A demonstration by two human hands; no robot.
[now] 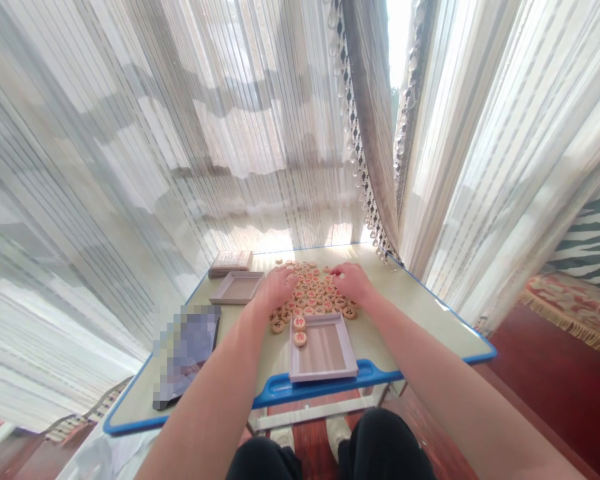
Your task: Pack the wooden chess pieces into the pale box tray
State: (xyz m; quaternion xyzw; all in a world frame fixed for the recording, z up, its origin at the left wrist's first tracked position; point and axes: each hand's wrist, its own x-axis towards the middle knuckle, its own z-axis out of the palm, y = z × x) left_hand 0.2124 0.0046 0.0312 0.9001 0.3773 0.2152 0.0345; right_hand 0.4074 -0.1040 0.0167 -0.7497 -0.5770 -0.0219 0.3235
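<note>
Round wooden xiangqi pieces (311, 293) with red and black characters lie in a loose spread on the pale tabletop. At the left side of this spread, my left hand (279, 285) rests low over the pieces, its fingers stretched out. My right hand (353, 281) is on the opposite side, fingers bent and apart, their tips among or just above the pieces. Neither hand visibly lifts a piece. Nearer to me stands a shallow open cardboard box (323, 350). Two red-marked xiangqi pieces (300, 339) sit along its left side.
A second shallow box tray (236, 289) lies to the left, with a flat box (230, 262) behind it. A tablet (190, 353), partly pixelated, is at the table's left. The blue-edged folding table (430, 333) stands against sheer curtains (260, 133).
</note>
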